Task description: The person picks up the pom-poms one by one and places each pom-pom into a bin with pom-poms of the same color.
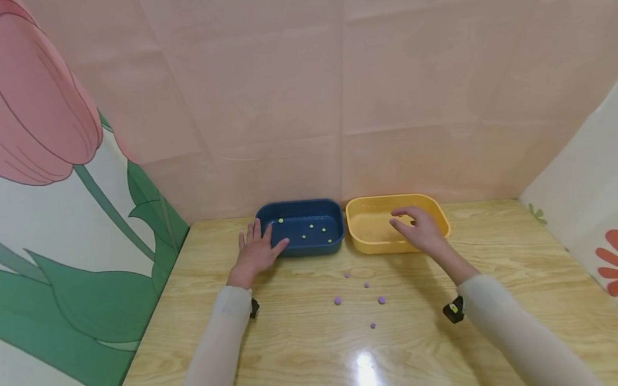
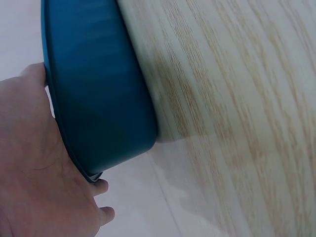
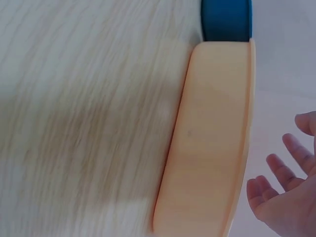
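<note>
My left hand [image 1: 257, 255] is spread over the left end of the blue tray [image 1: 307, 252], its fingers straight. In the left wrist view the hand lies along the tray's rim, and nothing shows in its grasp. Several small light green balls [image 1: 311, 226] lie scattered inside that tray. Above the right part of the yellow tray [image 1: 380, 248] hovers my right hand [image 1: 421, 229], thumb and fingers apart and loosely bent, holding nothing visible. Small dark bits [image 1: 413, 223] show beside the fingers; partly hidden, their kind is unclear.
Several small purple balls [image 1: 338, 301] lie on the wood-patterned tabletop [image 1: 296, 345] in front of the trays. The two trays stand side by side near a pinkish backdrop [image 1: 262, 102]. Flower-printed sheets [image 1: 44, 242] flank the table.
</note>
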### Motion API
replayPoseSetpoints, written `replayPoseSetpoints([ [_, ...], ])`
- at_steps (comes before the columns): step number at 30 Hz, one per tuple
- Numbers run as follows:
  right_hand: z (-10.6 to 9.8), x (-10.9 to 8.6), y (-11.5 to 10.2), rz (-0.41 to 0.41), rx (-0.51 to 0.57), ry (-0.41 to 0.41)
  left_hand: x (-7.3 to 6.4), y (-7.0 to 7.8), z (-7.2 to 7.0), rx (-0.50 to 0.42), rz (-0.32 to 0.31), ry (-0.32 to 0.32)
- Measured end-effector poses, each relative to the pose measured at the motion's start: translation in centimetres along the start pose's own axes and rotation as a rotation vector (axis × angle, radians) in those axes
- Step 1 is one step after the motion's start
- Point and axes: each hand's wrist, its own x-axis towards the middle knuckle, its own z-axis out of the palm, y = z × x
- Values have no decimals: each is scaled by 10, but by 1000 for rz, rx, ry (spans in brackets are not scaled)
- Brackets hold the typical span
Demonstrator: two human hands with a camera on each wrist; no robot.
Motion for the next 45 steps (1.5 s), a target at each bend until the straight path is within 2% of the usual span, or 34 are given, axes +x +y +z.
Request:
replayPoseSetpoints([
  [5,-9,-8,8,-50,-32,11,0,0,0,-11,0,-4],
  [10,-17,-15,18,-77,-56,-30,0,-1,1,-1,-2,0],
  [15,-22,-20,27,-102,-167,-57,0,0,1,14,-1,2],
  [21,-28,-21,37,-36,-321,-149,-2,1,0,1,0,7],
  [26,-31,-21,47,18,-392,-191,-2,2,0,-5,1,16],
  [40,-36,-19,68,81,-408,-239,1,1,-1,-55,10,41],
  [43,-36,-19,67,86,-411,-249,1,-1,2,-64,36,76],
  [45,-36,-19,66,85,-412,-256,-2,0,4,-61,80,110],
])
